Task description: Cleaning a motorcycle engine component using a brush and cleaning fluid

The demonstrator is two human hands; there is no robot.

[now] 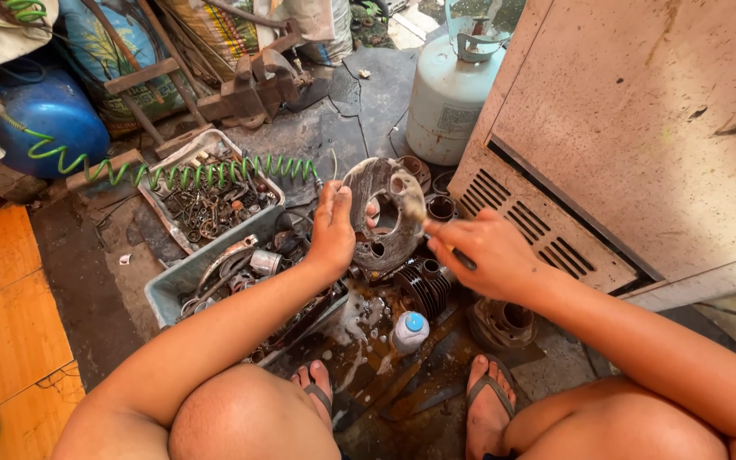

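Wet dirty floor [368, 328] at centre; left hand [332, 228] grips a round metal part [385, 213], right hand [480, 253] pinches a brush [415, 210] on it

Daylight falls on a dark, stained, wet floor [87, 290]. An orange wooden cabinet [6, 324] stands at the left and a worn beige metal cabinet [641, 128] with vent slots at the right. A pale gas cylinder [449, 94], a blue tank [53, 115], sacks [215, 30] and a coiled green hose [189, 175] crowd the back.
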